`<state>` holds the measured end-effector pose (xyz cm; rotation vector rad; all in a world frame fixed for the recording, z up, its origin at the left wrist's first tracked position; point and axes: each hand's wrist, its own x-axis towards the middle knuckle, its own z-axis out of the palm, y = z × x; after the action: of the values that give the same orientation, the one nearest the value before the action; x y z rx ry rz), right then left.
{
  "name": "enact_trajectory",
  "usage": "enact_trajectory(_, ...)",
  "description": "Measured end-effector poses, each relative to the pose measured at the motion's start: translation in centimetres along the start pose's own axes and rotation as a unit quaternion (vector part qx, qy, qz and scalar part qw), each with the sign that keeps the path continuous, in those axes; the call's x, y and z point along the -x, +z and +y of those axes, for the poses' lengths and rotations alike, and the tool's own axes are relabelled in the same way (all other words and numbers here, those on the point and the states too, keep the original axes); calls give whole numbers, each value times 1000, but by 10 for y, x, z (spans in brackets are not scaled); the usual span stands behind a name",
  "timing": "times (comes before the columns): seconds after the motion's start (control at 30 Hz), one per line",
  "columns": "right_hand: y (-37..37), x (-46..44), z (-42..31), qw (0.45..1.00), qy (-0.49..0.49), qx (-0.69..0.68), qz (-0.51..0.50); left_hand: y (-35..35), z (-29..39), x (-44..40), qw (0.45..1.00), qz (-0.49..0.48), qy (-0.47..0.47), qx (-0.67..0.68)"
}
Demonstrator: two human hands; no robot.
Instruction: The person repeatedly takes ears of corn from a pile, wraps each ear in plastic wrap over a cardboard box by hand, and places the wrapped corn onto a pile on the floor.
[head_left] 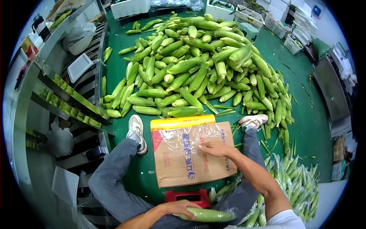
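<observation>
A seated person, seen from their own head height, has their legs spread over a green floor (305, 118), with a printed cardboard box (196, 168) between the shins. The left hand (177, 208) is low in the view, near the lap, its fingers curled around one end of a green ear of corn in its husk (207, 215). The ear lies roughly sideways, and shiny clear material shows at its far end. The right hand (214, 148) is over the upper part of the box, palm down, fingers close together and reaching toward the left; they touch the clear plastic film (175, 139) spread in wrinkles across the cardboard. Whether they pinch the film or only rest on it, I cannot tell. A yellow strip with red print (183, 122) runs along the far edge of the box, and a red plastic object (187, 195) sits just beside its near edge. Beyond the box, between and past two light-coloured shoes (137, 131), spreads a large heap of unwrapped corn in green husks (183, 68). To the right of the person, near the right arm, lies a second heap of ears in clear wrapping (295, 187). A metal rack (72, 99) stands on the left, and white plastic baskets (276, 26) sit at the back right.
</observation>
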<state>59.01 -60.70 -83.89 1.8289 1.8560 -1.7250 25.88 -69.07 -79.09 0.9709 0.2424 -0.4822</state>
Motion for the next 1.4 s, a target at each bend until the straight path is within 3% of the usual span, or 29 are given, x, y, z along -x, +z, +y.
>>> enact_trajectory(0.03, 14, 12, 11, 992, -4, -123, -40, -5, -9, 3, 999, 49, 20, 14)
enact_trajectory(0.07, 26, 45, 0, 987, -77, -104, -96, -13, -19, 4, 994, 98, 42, 28)
enact_trajectory(0.1, 39, 92, -28, 973, -148, -84, -153, -23, -11, 9, 978, 116, -28, 171)
enact_trajectory(0.13, 56, 130, -50, 975, -205, 71, -54, -36, -11, 3, 956, 137, -16, 260)
enact_trajectory(0.2, 76, 173, -75, 985, -36, 164, 40, -41, 34, -7, 969, 215, -21, 117)
enact_trajectory(0.23, 89, 190, -62, 996, -19, 43, 81, -38, 35, -20, 948, 310, 46, -51)
enact_trajectory(0.27, 99, 210, -44, 990, -3, -75, 123, -38, 36, -40, 886, 395, 116, -215)
enact_trajectory(0.3, 115, 229, -23, 970, 21, -117, 214, -34, 38, -59, 786, 465, 182, -365)
enact_trajectory(0.33, 136, 252, 1, 939, 44, -158, 302, -23, 51, -72, 741, 513, 212, -377)
enact_trajectory(0.4, 157, 328, 34, 827, 242, -344, 373, -41, 40, -87, 722, 450, 186, -491)
enact_trajectory(0.47, 186, 451, 94, 798, 393, -290, 352, -84, 17, -97, 628, 526, 159, -551)
enact_trajectory(0.5, 182, 500, 74, 847, 415, -188, 275, -101, 10, -95, 576, 560, 144, -578)
enact_trajectory(0.53, 210, 577, 125, 795, 522, -258, 170, -113, 14, -85, 566, 580, 120, -573)
enact_trajectory(0.57, 205, 584, 125, 819, 529, -184, 126, -122, 15, -76, 557, 597, 93, -569)
enact_trajectory(0.7, 163, 565, 147, 860, 497, 111, -41, -166, -13, -80, 595, 564, 85, -567)
enact_trajectory(0.73, 119, 488, 119, 820, 538, 173, 89, -176, -18, -82, 606, 556, 77, -564)
enact_trajectory(0.77, 78, 410, 77, 822, 449, 106, 333, -183, -22, -83, 617, 547, 69, -561)
enact_trajectory(0.8, 54, 339, 72, 823, 325, 78, 460, -188, -20, -81, 628, 538, 61, -559)
enact_trajectory(0.83, 46, 262, 105, 811, 173, 174, 531, -191, -19, -78, 633, 533, 82, -555)
enact_trajectory(0.87, 27, 183, 79, 820, 80, 130, 552, -192, -14, -71, 656, 523, 89, -537)
enact_trajectory(0.9, 8, 118, 55, 822, 36, 210, 529, -190, -9, -61, 680, 510, 94, -518)
enact_trajectory(0.93, -1, 65, 39, 838, 59, 216, 497, -187, -3, -51, 705, 492, 98, -502)
enact_trajectory(1.03, -5, -23, 74, 833, -35, 204, 514, -185, 14, -17, 735, 458, 124, -485)
enact_trajectory(1.13, 2, 16, 101, 849, -87, 179, 489, -172, 23, 2, 787, 371, 85, -486)
enact_trajectory(1.2, 25, 70, 116, 897, -122, 173, 387, -160, -4, 2, 785, 296, -35, -542)
enact_trajectory(1.23, 49, 94, 116, 911, -156, 140, 354, -164, -34, 1, 778, 279, 39, -561)
enact_trajectory(1.3, 73, 114, 115, 919, -127, 119, 355, -155, -50, 2, 781, 265, 51, -563)
enact_trajectory(1.4, 60, 118, 122, 977, 1, -11, 214, -132, -51, -4, 788, 270, 2, -553)
